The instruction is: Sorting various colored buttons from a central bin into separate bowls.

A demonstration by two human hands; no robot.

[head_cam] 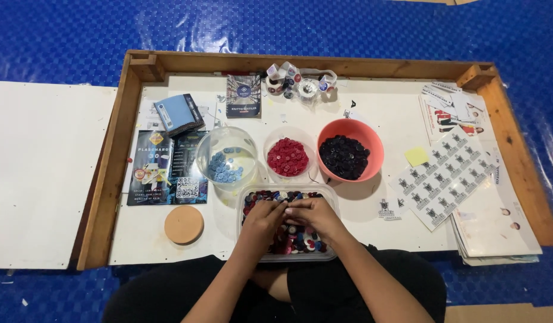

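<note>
Take the clear tub of mixed buttons before you as the landmark. Left of it lies a round cork disc. Behind it stand a clear bowl of blue buttons, a bowl of red buttons and an orange bowl of dark buttons. Your left hand and right hand rest inside the tub, fingers curled down among the buttons; whether they pinch any, you cannot tell.

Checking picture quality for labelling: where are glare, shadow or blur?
Head view: glare streaks the blue floor sheet; the orange bowl casts a soft shadow on the white tray; both hands, left and right, look slightly soft over the mixed buttons.
</note>
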